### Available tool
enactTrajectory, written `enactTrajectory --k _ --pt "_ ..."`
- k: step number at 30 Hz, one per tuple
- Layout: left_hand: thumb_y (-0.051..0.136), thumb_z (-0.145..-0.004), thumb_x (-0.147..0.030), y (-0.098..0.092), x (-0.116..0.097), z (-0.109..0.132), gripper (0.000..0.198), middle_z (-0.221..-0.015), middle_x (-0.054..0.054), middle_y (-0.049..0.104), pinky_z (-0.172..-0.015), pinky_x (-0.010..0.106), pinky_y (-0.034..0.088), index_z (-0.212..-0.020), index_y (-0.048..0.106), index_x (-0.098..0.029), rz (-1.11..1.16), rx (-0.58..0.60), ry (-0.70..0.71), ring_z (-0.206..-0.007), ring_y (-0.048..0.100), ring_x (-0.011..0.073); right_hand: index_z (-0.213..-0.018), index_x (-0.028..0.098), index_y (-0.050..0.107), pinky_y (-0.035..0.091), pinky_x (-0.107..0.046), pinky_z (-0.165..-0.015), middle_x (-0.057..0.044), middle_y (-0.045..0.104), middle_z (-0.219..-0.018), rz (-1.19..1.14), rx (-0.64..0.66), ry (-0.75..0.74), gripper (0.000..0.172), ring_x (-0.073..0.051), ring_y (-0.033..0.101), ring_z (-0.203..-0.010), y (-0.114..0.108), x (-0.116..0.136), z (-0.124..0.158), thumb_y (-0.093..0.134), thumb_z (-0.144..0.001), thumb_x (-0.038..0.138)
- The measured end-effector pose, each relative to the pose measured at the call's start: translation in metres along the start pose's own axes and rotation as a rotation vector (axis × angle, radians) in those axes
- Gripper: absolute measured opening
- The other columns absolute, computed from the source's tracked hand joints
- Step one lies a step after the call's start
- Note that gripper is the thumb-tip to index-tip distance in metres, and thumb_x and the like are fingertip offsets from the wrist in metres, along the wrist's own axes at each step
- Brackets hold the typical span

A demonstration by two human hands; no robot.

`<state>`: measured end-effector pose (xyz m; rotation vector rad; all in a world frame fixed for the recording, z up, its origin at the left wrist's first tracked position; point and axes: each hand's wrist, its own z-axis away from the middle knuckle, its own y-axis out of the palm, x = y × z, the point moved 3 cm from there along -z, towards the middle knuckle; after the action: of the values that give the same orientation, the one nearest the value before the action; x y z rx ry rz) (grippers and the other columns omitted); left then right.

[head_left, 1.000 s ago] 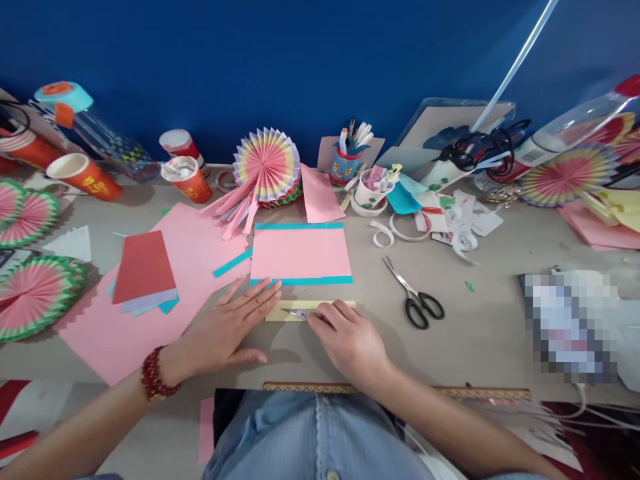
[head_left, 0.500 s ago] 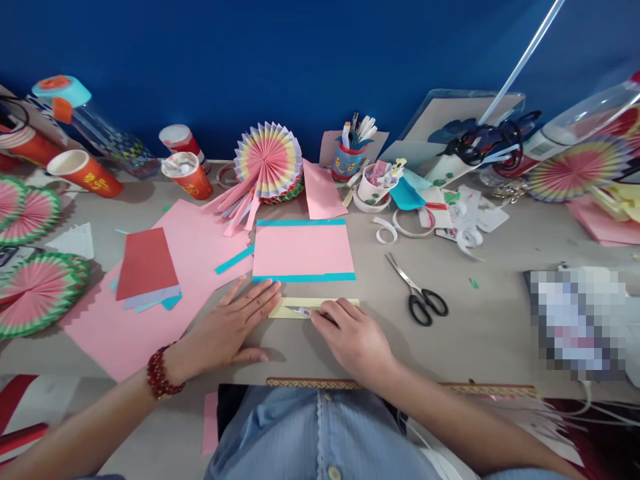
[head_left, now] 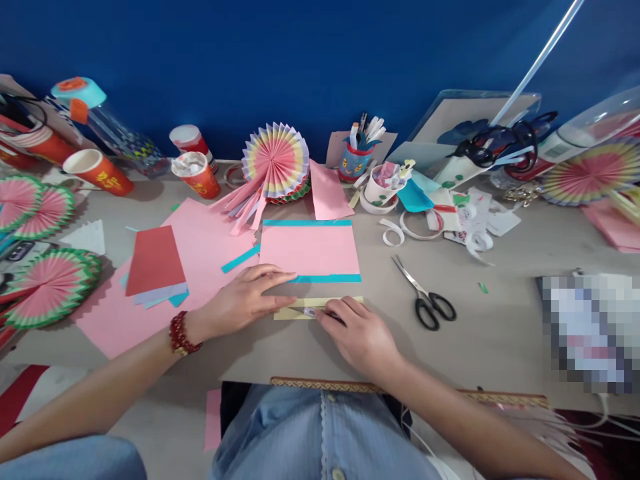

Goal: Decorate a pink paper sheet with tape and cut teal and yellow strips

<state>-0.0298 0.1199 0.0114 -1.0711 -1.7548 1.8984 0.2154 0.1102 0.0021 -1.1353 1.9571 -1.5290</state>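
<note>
My right hand (head_left: pixel 361 340) is closed around a small craft knife (head_left: pixel 311 311), its blade pointing left over a folded pale yellow paper strip (head_left: pixel 285 314). My left hand (head_left: pixel 245 297) has its fingers stretched out. Its lower fingers reach the strip's left end, and the upper ones lie at the lower left corner of a pink sheet (head_left: pixel 310 250). Blue bands run along that sheet's top and bottom edges. Beside its left edge is a loose blue strip (head_left: pixel 241 258). Scissors (head_left: pixel 424 297) with black handles lie partly open to the right of my right hand.
A large pink sheet (head_left: pixel 200 227) lies at left under a red paper stack (head_left: pixel 157 263). Along the back stand a pleated paper fan (head_left: pixel 275 160), red paper cups (head_left: pixel 100 175) and a pen holder (head_left: pixel 354 163). White paper curls (head_left: pixel 393 233) and scraps lie at back right.
My left hand has shifted up from the strip towards the pink sheet's lower edge, its thumb lifting off the table. My right hand keeps the knife over the strip. The view has shifted slightly.
</note>
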Motion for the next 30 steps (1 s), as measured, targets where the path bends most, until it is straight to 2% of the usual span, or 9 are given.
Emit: enactTrajectory --k 4,9,14,19,30 --pt "0.052 -0.101 -0.042 0.0052 0.0072 -0.0041 0.037 -0.156 -0.001 0.043 -0.112 0.048 0.038 -0.137 0.057 -0.042 -0.001 0.042 0.025 -0.137 0.04 0.0267 -0.103 0.02 0.07 0.045 -0.031 -0.075 -0.004 0.066 -0.092 -0.015 -0.009 0.005 0.022 -0.019 0.056 -0.086 0.0002 0.0001 -0.0003 0.055 -0.092 0.009" --pt "0.053 -0.1 -0.042 0.008 0.0085 -0.0016 0.039 -0.163 -0.004 0.029 -0.116 0.05 0.033 -0.139 0.054 -0.046 -0.021 0.044 0.017 -0.144 0.033 0.0288 -0.101 0.021 0.071 0.045 -0.03 -0.075 -0.004 0.066 -0.09 -0.015 -0.001 0.009 0.021 -0.018 0.056 -0.084 -0.0009 0.0007 -0.0015 0.055 -0.094 0.01" --pt "0.053 -0.101 -0.039 0.007 0.0061 -0.0014 0.04 -0.165 -0.006 0.022 -0.118 0.058 0.024 -0.14 0.051 -0.051 -0.081 0.068 0.012 -0.151 0.021 0.0323 -0.101 0.021 0.071 0.045 -0.03 -0.075 -0.004 0.066 -0.089 -0.014 -0.002 0.019 0.023 -0.018 0.056 -0.084 -0.0008 0.0018 -0.0024 0.053 -0.094 0.009" --pt "0.051 -0.102 -0.037 0.007 0.0062 -0.001 0.04 -0.166 -0.004 0.021 -0.121 0.061 0.014 -0.14 0.052 -0.047 -0.086 0.066 0.034 -0.154 0.012 0.0321 -0.101 0.019 0.071 0.046 -0.031 -0.076 -0.004 0.066 -0.09 -0.032 -0.01 0.013 0.021 -0.018 0.056 -0.084 0.0003 0.0018 -0.0013 0.052 -0.095 0.01" --pt "0.051 -0.102 -0.036 0.0034 0.0045 -0.0032 0.035 -0.166 -0.002 0.022 -0.122 0.061 0.012 -0.136 0.058 -0.041 -0.022 0.083 0.029 -0.155 0.007 0.0312 -0.099 0.021 0.069 0.044 -0.03 -0.077 -0.003 0.066 -0.089 -0.011 0.003 0.024 0.02 -0.018 0.056 -0.084 0.0036 0.0055 -0.0046 0.052 -0.097 0.011"
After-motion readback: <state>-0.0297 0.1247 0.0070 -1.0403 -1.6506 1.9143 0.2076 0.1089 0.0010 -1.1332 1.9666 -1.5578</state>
